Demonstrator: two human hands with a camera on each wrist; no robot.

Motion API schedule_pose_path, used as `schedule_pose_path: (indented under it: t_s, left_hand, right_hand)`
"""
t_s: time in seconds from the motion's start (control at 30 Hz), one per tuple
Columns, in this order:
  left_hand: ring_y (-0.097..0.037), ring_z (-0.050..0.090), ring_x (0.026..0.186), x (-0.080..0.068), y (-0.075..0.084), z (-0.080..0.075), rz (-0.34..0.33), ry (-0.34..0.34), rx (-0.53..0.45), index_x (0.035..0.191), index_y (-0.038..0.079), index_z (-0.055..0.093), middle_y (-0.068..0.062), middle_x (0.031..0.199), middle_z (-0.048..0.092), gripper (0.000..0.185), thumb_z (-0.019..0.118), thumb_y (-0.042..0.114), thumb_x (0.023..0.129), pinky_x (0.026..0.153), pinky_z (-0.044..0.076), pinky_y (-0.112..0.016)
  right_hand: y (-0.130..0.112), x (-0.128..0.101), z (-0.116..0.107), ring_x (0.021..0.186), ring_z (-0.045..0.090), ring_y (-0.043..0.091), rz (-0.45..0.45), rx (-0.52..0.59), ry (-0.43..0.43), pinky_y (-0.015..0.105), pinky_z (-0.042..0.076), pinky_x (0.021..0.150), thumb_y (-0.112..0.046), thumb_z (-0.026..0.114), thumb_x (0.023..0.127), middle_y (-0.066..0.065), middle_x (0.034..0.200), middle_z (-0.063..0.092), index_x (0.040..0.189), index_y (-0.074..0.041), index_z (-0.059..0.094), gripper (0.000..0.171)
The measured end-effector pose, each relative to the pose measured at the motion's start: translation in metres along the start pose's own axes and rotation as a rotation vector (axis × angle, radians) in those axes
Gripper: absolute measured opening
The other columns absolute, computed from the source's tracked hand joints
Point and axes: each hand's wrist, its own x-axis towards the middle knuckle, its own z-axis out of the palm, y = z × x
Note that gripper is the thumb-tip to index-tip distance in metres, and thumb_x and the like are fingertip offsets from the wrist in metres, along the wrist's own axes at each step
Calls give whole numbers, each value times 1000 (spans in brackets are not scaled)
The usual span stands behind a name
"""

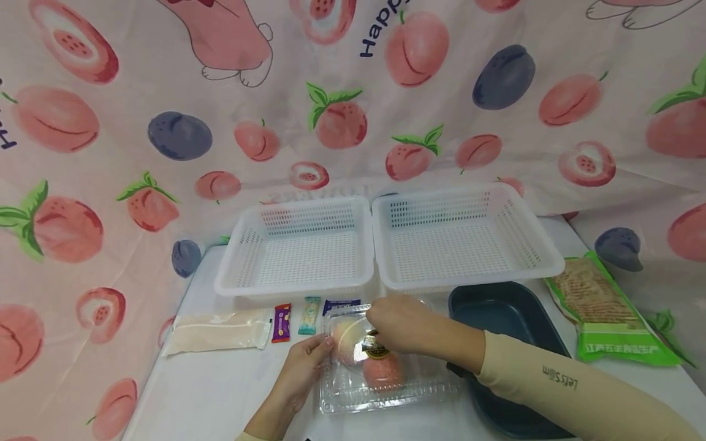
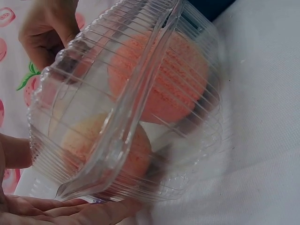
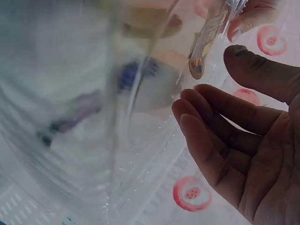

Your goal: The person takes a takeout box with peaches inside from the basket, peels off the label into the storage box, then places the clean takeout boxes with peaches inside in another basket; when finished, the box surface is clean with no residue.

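A clear plastic clamshell box [image 1: 353, 401], with two round, peach-coloured, crumbly-looking pieces [image 2: 159, 77] inside and a black and gold sticker [image 1: 375, 346] on its lid, sits on the white table. My left hand [image 1: 302, 367] grips its left edge, thumb on top and fingers [image 2: 103, 213] beneath. Over the far side of the lid is my right hand [image 1: 394, 324]. In the right wrist view, its bent fingers [image 3: 206, 140] come up to the box's edge, with a gap between them and the thumb. Whether those fingertips press the plastic is hard to tell.
Two white baskets [image 1: 295, 291] [image 1: 469, 280] stand behind. A dark blue tray [image 1: 513, 410] lies under the right forearm, beside a green food bag [image 1: 629, 343]. Leftward are a pale packet [image 1: 220, 331], a purple wrapper [image 1: 281, 323], a teal wrapper [image 1: 309, 315] and a dark blue wrapper [image 1: 339, 305].
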Motion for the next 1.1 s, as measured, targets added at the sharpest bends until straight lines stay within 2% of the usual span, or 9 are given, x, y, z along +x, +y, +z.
schedule_pose_path:
  t_s: [0.2, 0.37, 0.6, 0.83, 1.1]
  left_hand:
    - [-50, 46, 143, -2, 2, 2, 18, 5, -11, 147, -15, 45, -33, 151, 50, 60, 55, 31, 110, 115, 37, -70]
    - [-50, 45, 144, -2, 2, 2, 24, -1, -17, 147, -16, 46, -33, 152, 49, 60, 55, 30, 110, 116, 37, -68]
    - [-52, 42, 145, -1, 1, 1, 15, -8, -5, 148, -16, 44, -35, 154, 46, 62, 55, 32, 110, 115, 36, -70]
    - [-52, 42, 146, -2, 1, 2, 21, -7, -8, 148, -17, 43, -35, 153, 48, 61, 54, 30, 110, 115, 36, -69]
    - [-54, 38, 147, -3, 3, 1, 20, -19, -7, 149, -16, 42, -35, 153, 48, 63, 55, 31, 110, 114, 34, -72]
  right_hand:
    - [2, 0, 6, 60, 47, 13, 16, 16, 7, 30, 43, 51, -8, 79, 84, -2, 71, 58, 71, -15, 60, 24]
    - [4, 0, 11, 59, 47, 13, 20, 45, 23, 28, 43, 49, -2, 75, 85, -3, 70, 56, 70, -15, 58, 26]
    - [6, 1, 17, 57, 45, 11, -6, 47, 72, 27, 42, 47, 0, 76, 83, -3, 68, 58, 68, -16, 58, 28]
    - [4, 2, 21, 57, 48, 13, -7, 27, 136, 32, 47, 48, 3, 73, 80, 0, 69, 61, 70, -14, 60, 25]
    - [5, 4, 28, 54, 41, 12, 17, 54, 171, 28, 39, 42, 6, 71, 81, -2, 63, 54, 66, -14, 55, 30]
